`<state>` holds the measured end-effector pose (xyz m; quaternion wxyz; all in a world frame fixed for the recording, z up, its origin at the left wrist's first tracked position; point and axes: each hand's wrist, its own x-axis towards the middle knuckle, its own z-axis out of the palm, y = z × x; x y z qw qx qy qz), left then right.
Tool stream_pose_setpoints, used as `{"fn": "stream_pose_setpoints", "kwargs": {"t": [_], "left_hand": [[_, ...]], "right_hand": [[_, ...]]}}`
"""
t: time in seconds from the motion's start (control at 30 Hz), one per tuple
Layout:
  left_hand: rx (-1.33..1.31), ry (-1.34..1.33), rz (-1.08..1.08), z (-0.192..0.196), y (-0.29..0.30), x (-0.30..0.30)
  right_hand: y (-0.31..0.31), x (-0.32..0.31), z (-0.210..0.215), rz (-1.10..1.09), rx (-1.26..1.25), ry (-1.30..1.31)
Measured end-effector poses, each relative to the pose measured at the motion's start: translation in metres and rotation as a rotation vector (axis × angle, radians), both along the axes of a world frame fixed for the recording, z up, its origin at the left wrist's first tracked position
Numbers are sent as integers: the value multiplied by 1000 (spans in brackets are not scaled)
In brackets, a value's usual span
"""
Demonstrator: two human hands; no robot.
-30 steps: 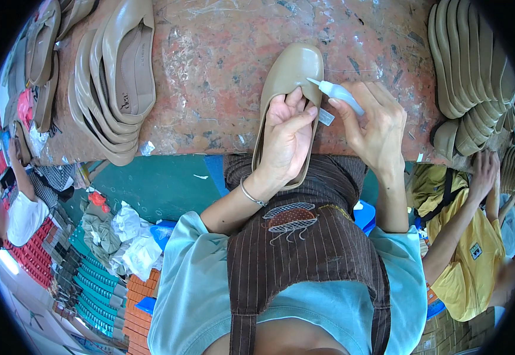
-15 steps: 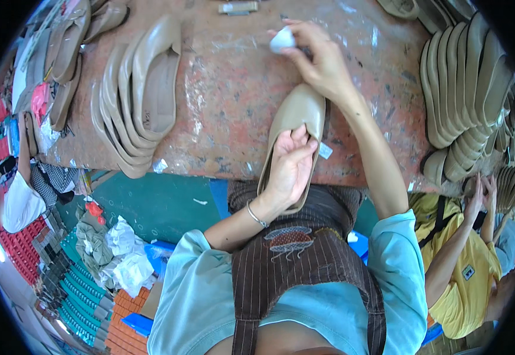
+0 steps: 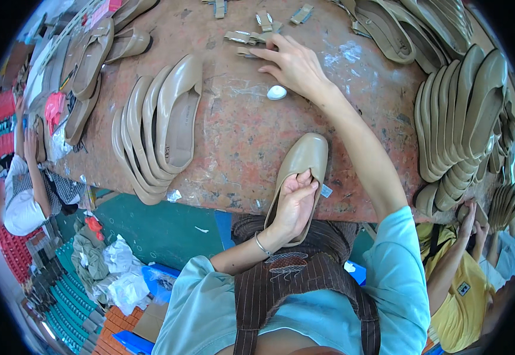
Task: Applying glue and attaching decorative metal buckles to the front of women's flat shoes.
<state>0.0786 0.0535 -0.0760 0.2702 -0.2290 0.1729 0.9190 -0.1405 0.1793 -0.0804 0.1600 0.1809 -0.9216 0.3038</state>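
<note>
My left hand (image 3: 296, 204) grips a beige slip-on shoe (image 3: 306, 149) at the table's front edge. Its fingers are tucked into the opening, the thumb over them, and the toe points away from me. My right hand (image 3: 296, 66) reaches to the far part of the table with fingers apart. Its fingertips are at a small beige bow (image 3: 244, 52), and whether they touch it I cannot tell. Several more bows with shiny metal parts, among them one bow (image 3: 302, 14), lie around there. Just below the right hand rests a small white rounded object (image 3: 277, 92).
Nested beige shoes (image 3: 165, 127) stand at left, and a longer row of shoes (image 3: 455, 112) at right. Further shoes (image 3: 381, 29) lie far right, with sandal-like shoes (image 3: 94, 59) far left. Co-workers sit at both sides, one in a yellow shirt (image 3: 461, 290).
My right hand has let go of the white rounded object, now on the table, and moved farther out to the bows. My left hand still holds the shoe. The view has shifted toward the table's far side.
</note>
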Motion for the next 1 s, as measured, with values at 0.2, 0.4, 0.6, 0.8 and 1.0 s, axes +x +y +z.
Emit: {"fn": "stream_pose_setpoints", "kwargs": {"t": [0.2,0.4,0.6,0.8,1.0], "left_hand": [[16,-105,21,3,-3,-4],[55,-72,71,3,-5,-4],[-50,-135,25,16,4,-14],[-36,-54,19,14,4,-10],[-34,19,-5,7,1,-8]], "right_hand": [[20,21,-12,-207,50,46],[67,149,29,-609,-704,-720],[14,202,52,-561,-1160,-698],[1,199,40,-562,-990,-685],[-9,197,37,-605,-890,-618]]}}
